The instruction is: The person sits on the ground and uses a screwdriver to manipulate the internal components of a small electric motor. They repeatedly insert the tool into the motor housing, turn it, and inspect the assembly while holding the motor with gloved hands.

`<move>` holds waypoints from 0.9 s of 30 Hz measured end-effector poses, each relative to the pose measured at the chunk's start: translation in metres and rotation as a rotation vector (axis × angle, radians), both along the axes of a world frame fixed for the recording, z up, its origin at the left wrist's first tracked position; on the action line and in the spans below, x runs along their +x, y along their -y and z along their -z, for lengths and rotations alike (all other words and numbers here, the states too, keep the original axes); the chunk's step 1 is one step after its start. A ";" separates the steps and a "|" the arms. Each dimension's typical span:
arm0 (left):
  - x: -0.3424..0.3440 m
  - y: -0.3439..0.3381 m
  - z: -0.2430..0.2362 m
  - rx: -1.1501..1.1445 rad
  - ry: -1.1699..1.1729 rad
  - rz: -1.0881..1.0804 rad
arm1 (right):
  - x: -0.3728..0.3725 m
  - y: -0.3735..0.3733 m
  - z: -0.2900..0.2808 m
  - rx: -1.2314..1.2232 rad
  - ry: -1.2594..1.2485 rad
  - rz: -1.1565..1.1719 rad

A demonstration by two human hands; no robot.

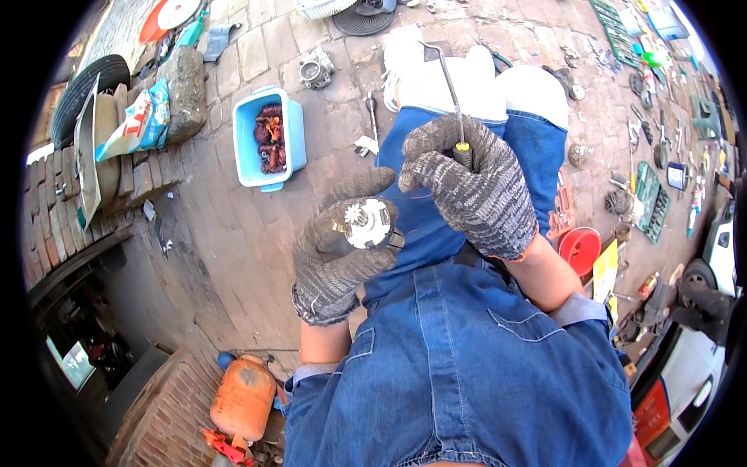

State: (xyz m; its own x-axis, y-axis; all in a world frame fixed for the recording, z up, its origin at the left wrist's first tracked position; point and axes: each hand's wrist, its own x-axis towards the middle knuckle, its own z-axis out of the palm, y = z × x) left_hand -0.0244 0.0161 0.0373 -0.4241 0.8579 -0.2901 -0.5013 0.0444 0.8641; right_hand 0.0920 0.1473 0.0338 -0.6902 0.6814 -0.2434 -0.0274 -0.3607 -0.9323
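Note:
My left hand (334, 265), in a grey knit glove, grips a small white round part (368, 224) with a white gear on its face. My right hand (475, 179), gloved alike, is closed around the handle (462, 154) of a metal tool with a yellow band and a long shaft (450, 82) bent at the top, held upright above my lap. The two hands are apart over my denim-covered legs (412, 202). The tool's tip is well away from the white part.
A blue tub (293, 140) of reddish parts and a metal housing (316, 68) lie on the paving. Tyre (66, 109) and bricks stand left, an orange gas cylinder (240, 401) lower left. Right are green tool cases (652, 201), a red bowl (583, 253), scattered tools and a white car (685, 389).

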 end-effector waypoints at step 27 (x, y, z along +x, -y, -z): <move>0.059 -0.079 -0.009 -0.187 -0.009 -0.199 | 0.076 -0.063 0.000 0.548 -0.010 0.184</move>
